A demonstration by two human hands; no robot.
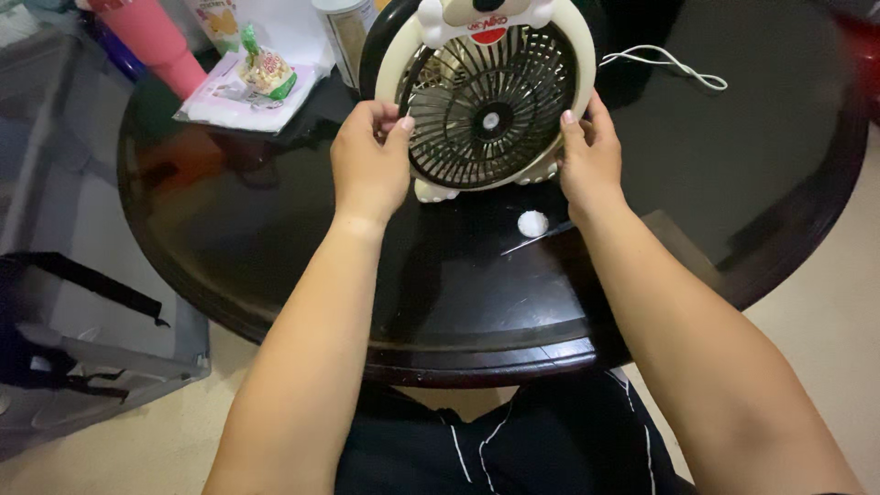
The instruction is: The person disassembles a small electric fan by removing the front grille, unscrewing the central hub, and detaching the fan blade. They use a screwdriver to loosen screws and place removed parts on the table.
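Standing upright on the round dark counter (pixel 275 247) is a small cream-coloured fan (pixel 488 96) with a black round grille, a white hub and little feet, a white cord (pixel 674 64) trailing off to its right. Both hands grip its rim, the left hand (pixel 368 165) with fingers curled closed on the left edge and the right hand (pixel 588 160) closed on the right edge. Behind it a pink tumbler (pixel 160 41) and a cylindrical container (pixel 346 32) stand near a snack packet (pixel 266 71); their contents cannot be seen.
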